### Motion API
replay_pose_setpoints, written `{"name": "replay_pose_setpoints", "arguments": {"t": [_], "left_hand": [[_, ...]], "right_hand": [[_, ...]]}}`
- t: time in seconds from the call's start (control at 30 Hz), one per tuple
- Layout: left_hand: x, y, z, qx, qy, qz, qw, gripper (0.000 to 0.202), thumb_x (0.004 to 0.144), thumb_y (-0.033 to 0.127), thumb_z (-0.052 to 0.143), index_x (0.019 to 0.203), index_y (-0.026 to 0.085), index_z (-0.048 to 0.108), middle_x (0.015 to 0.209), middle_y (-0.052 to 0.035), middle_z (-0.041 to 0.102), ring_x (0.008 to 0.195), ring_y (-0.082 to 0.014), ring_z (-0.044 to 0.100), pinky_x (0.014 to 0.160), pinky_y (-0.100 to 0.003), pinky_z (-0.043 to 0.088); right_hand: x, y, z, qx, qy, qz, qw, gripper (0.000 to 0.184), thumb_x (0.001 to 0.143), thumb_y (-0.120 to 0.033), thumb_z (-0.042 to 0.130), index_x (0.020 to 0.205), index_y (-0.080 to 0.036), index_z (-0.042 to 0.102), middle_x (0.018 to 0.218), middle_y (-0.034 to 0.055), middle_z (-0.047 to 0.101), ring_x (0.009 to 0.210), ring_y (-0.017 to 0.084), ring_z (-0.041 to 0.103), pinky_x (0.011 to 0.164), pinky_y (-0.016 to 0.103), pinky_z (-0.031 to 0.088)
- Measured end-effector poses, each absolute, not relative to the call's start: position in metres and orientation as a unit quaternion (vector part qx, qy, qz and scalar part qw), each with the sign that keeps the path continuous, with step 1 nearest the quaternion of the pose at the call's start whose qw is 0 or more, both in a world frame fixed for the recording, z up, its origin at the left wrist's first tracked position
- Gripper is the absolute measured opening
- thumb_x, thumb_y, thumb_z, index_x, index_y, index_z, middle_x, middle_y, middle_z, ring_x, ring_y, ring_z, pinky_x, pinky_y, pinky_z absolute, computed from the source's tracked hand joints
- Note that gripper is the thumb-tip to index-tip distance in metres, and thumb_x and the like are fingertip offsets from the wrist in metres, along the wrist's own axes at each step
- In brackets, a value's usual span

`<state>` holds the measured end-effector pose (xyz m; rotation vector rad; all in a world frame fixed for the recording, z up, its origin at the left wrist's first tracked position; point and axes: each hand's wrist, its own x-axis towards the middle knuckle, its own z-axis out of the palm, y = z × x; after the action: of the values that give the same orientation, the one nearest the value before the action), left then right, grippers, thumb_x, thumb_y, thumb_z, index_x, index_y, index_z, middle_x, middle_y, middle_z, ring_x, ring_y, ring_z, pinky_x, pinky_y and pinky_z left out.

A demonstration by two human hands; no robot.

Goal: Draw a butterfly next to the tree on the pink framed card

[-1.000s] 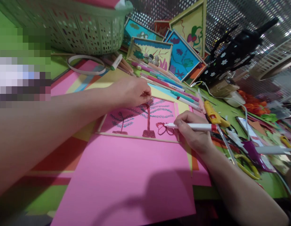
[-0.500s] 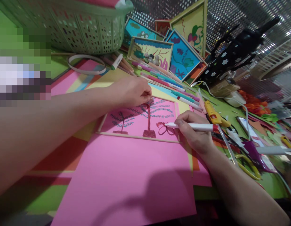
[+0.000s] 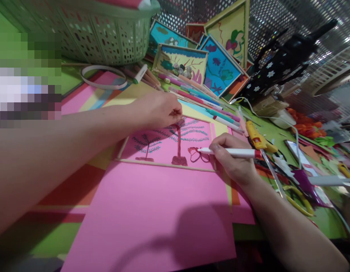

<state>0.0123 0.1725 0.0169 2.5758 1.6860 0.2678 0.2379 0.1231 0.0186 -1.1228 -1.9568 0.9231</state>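
Observation:
A white marker with a red end [image 3: 237, 152] is gripped in my right hand [image 3: 233, 158], its tip at the left wing of a red butterfly outline [image 3: 199, 155]. The outline is drawn on pink paper [image 3: 160, 196], inside a thin wooden stick frame [image 3: 166, 164]. Left of it, the framed part carries two drawn trees with brown trunks and dark green fronds; the taller tree [image 3: 179, 143] is in the middle. My left hand [image 3: 163, 107] rests at the frame's top edge with its fingers curled closed. Whatever lies under those fingertips is hidden.
Several markers [image 3: 203, 99] lie behind the frame, before framed pictures [image 3: 182, 60]. A green basket [image 3: 107, 34] stands at back left, near a white ring [image 3: 104, 77]. To the right are a yellow glue gun [image 3: 257, 136], yellow-handled scissors [image 3: 301, 202], a phone and a cable.
The marker tip has shifted very slightly left at the butterfly's wing. My left hand has stayed in place.

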Motion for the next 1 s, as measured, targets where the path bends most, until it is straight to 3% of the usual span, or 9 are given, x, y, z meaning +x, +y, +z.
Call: {"name": "replay_pose_setpoints", "arguments": {"t": [0.33,0.7,1.0], "left_hand": [[0.0127,0.173,0.0171,0.83,0.551,0.083,0.019,0.028,0.086,0.032,0.047,0.091,0.021,0.072,0.089,-0.0029,0.07,0.084,-0.0196,0.062,0.065,-0.026,0.039],[0.0125,0.1693,0.0197,0.838,0.539,0.079,0.019,0.033,0.089,0.029,0.043,0.098,0.014,0.072,0.094,-0.0077,0.07,0.086,-0.0208,0.061,0.069,-0.03,0.041],[0.013,0.1728,0.0176,0.831,0.552,0.075,0.015,0.031,0.087,0.031,0.045,0.094,0.018,0.072,0.091,-0.0055,0.07,0.085,-0.0211,0.062,0.066,-0.029,0.039]], "right_hand": [[0.2368,0.1223,0.021,-0.439,-0.758,0.345,0.336,0.016,0.076,-0.027,0.056,0.061,-0.021,0.053,0.047,-0.0032,0.053,0.047,0.011,0.049,0.044,0.025,0.037],[0.2376,0.1223,0.0192,-0.438,-0.746,0.371,0.337,0.015,0.076,-0.028,0.058,0.063,-0.021,0.055,0.047,-0.0024,0.055,0.048,0.012,0.052,0.044,0.024,0.038],[0.2354,0.1207,0.0206,-0.446,-0.736,0.378,0.341,0.014,0.074,-0.028,0.059,0.063,-0.021,0.056,0.048,-0.0024,0.056,0.049,0.013,0.055,0.044,0.024,0.04]]}}
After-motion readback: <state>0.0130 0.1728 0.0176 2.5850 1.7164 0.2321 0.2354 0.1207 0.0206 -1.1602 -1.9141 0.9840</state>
